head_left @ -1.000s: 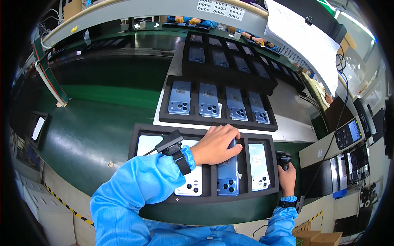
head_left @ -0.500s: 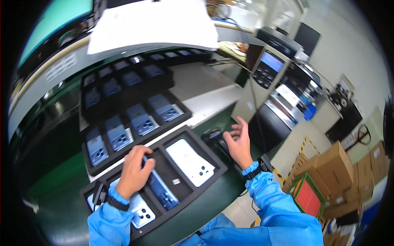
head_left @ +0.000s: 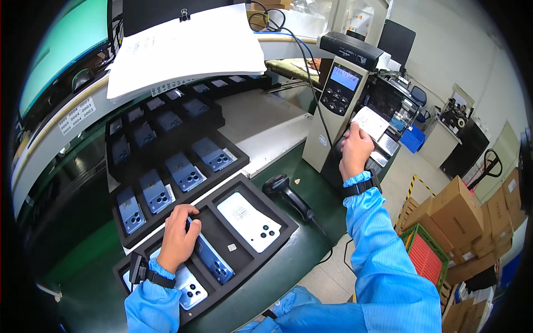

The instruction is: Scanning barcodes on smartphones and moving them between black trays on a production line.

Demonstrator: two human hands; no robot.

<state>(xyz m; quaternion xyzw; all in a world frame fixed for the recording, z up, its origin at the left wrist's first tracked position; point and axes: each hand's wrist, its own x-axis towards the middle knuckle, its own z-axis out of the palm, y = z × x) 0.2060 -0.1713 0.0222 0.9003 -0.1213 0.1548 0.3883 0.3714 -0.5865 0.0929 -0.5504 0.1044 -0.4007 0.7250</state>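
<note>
My left hand point(head_left: 179, 237) grips the upper end of a blue smartphone point(head_left: 214, 260), thumb and fingers around it. That phone leans in a slot of the near black foam tray point(head_left: 286, 236). A white-backed phone point(head_left: 249, 223) lies in the slot to its right, and another white phone point(head_left: 191, 288) is partly hidden under my left wrist. Between them a small pale square point(head_left: 232, 247) rests in the tray. My right hand point(head_left: 356, 151) pinches the lower left corner of a white label point(head_left: 371, 123) at the front of a label printer point(head_left: 332, 108).
A black handheld scanner point(head_left: 288, 194) lies right of the tray, its cable running off the bench. Behind stand more foam trays point(head_left: 241, 161) of blue phones. White papers point(head_left: 189, 53) hang over the far side. Cardboard boxes point(head_left: 458, 208) and a green crate point(head_left: 425, 255) are at right.
My right hand has moved up and right from above the scanner to the printer and has taken hold of the label. My left hand stays on the blue phone.
</note>
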